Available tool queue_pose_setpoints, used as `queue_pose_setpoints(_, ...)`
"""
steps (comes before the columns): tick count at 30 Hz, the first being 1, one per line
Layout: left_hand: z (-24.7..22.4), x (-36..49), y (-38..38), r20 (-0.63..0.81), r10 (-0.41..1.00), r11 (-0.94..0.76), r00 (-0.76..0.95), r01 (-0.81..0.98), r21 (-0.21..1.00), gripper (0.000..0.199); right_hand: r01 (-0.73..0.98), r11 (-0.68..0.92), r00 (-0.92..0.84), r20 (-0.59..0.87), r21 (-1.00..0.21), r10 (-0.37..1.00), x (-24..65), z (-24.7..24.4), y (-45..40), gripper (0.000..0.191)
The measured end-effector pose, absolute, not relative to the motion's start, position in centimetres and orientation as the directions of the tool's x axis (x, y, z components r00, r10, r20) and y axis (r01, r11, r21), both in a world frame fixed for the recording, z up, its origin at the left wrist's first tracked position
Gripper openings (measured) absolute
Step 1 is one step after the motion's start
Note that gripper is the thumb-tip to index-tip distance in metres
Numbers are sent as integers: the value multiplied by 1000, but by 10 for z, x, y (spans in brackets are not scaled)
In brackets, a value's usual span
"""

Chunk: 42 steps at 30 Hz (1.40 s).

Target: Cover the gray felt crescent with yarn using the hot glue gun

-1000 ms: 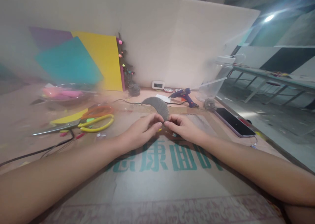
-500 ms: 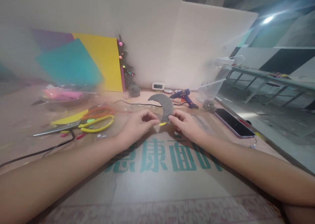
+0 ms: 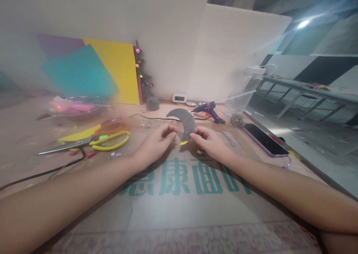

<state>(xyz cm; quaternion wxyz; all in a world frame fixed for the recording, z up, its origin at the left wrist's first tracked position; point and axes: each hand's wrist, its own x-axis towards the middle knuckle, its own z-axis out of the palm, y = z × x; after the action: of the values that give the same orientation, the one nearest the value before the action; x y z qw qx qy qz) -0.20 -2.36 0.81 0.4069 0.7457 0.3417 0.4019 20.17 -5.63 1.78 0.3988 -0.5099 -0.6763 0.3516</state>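
A grey crescent (image 3: 187, 120) with a thread-like surface stands raised above the table, its upper tip pointing left. A small yellow tab (image 3: 184, 143) shows at its lower end. My right hand (image 3: 205, 138) pinches the crescent's lower right edge between thumb and fingers. Just left of the crescent, my left hand (image 3: 165, 137) has its thumb and fingertips pressed together; whatever may be between them is too small to make out. Behind the crescent lies a blue glue gun (image 3: 209, 110), its cable running left.
Yellow-handled scissors (image 3: 110, 140) and orange-handled ones lie at the left among scraps. A phone (image 3: 265, 139) rests at the right, near a ball of grey yarn (image 3: 237, 119). A small white clock (image 3: 179, 98) stands at the back.
The crescent has shifted slightly left and down along with my right hand. My left hand has moved a little left, and its fingertips sit a bit higher.
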Motion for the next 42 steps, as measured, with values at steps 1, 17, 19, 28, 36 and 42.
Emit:
queue_pose_setpoints(1,8,-2,-23,329,835,-452,441,209,867,16,411,235,-162,183,-881,970,202,18,-56,26)
queue_pose_setpoints(17,5,-3,-23,350,810,-521,470,305,797,20,449,284,-220,203,-847,954,201,17,-56,25)
queue_pose_setpoints(19,4,-3,-22,359,803,-527,475,288,800,20,453,280,-219,199,-847,955,201,17,-56,25)
queue_pose_setpoints(28,1,-4,-21,336,793,-520,508,277,808,21,449,280,-224,197,-848,955,200,17,-56,25)
queue_pose_setpoints(36,-2,-2,-20,354,789,-537,503,283,795,23,456,277,-224,192,-846,955,200,16,-56,25)
queue_pose_setpoints(42,1,-1,-21,301,794,-504,528,295,812,28,463,326,-252,231,-824,940,202,15,-55,24)
